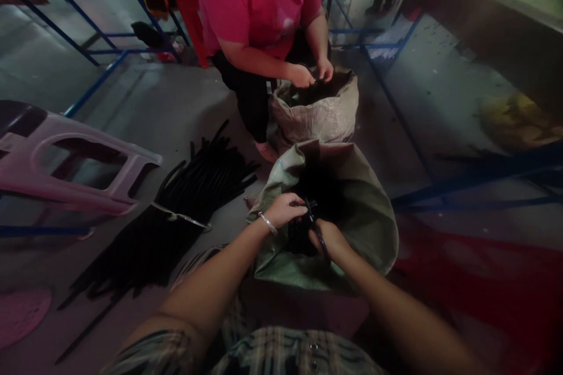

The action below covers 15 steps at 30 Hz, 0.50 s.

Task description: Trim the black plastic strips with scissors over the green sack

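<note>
My left hand (285, 210), with a bracelet on the wrist, is closed at the mouth of a green woven sack (365, 211) in front of me. My right hand (328, 238) is closed too, right beside it. Both grip a small black curved piece (314, 220) from the dark contents of the sack; its exact shape is hard to make out. Across from me a person in a pink shirt (255, 0) crouches with both hands in a second, grey sack (325, 111).
A heap of long black strips (176, 217) lies on the concrete floor to the left. A pale plastic stool (74, 164) lies on its side farther left. Blue metal frames (461, 187) stand right and behind. A red surface (484, 287) is at lower right.
</note>
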Each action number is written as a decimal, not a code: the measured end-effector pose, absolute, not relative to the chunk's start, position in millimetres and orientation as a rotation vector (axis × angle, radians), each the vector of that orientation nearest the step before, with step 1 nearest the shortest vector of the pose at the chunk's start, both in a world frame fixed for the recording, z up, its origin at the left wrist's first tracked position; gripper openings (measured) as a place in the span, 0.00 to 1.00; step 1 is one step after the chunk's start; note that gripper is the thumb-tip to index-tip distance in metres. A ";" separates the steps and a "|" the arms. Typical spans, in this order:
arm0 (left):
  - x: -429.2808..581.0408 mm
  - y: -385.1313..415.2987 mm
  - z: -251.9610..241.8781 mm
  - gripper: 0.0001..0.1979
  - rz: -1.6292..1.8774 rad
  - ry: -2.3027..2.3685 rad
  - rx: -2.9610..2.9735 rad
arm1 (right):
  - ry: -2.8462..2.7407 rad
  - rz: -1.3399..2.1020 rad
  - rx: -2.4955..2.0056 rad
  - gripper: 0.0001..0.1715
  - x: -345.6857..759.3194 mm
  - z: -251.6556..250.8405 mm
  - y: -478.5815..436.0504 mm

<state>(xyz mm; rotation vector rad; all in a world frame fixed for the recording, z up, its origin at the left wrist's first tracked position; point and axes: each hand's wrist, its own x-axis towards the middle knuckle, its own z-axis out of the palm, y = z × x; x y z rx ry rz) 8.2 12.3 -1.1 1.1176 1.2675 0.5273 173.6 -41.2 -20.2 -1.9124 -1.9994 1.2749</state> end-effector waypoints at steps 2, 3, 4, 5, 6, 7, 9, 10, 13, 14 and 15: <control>7.6 11.9 -0.7 0.07 0.519 1.275 1.103 | -2.016 1.225 -1.922 0.09 172.9 -20.9 -42.1; 7.0 11.7 -0.8 0.07 0.515 1.285 1.106 | -2.014 1.197 -1.925 0.09 172.9 -21.3 -42.3; 6.1 11.5 -1.0 0.08 0.512 1.300 1.123 | -2.010 1.172 -1.928 0.09 173.0 -21.7 -42.3; 4.8 11.4 -1.5 0.09 0.510 1.312 1.154 | -2.006 1.149 -1.928 0.10 173.2 -22.1 -42.2; 3.3 11.4 -2.3 0.10 0.507 1.316 1.192 | -2.000 1.135 -1.926 0.10 173.6 -22.5 -42.0; 1.4 11.5 -3.3 0.11 0.503 1.311 1.235 | -1.992 1.129 -1.928 0.10 173.9 -23.2 -41.8; -2.5 12.2 -5.9 0.12 0.486 1.287 1.315 | -1.976 1.139 -1.922 0.10 174.5 -25.2 -41.8; -4.3 12.5 -7.1 0.12 0.475 1.281 1.347 | -1.964 1.152 -1.919 0.11 174.5 -26.6 -42.1; -7.8 13.3 -9.0 0.12 0.453 1.304 1.422 | -1.914 1.230 -1.897 0.12 173.7 -31.3 -43.6; -8.1 13.4 -8.7 0.11 0.451 1.313 1.431 | -1.891 1.258 -1.892 0.12 173.3 -32.7 -44.2; -8.1 13.4 -8.0 0.11 0.450 1.319 1.431 | -1.866 1.283 -1.889 0.12 172.8 -33.8 -44.8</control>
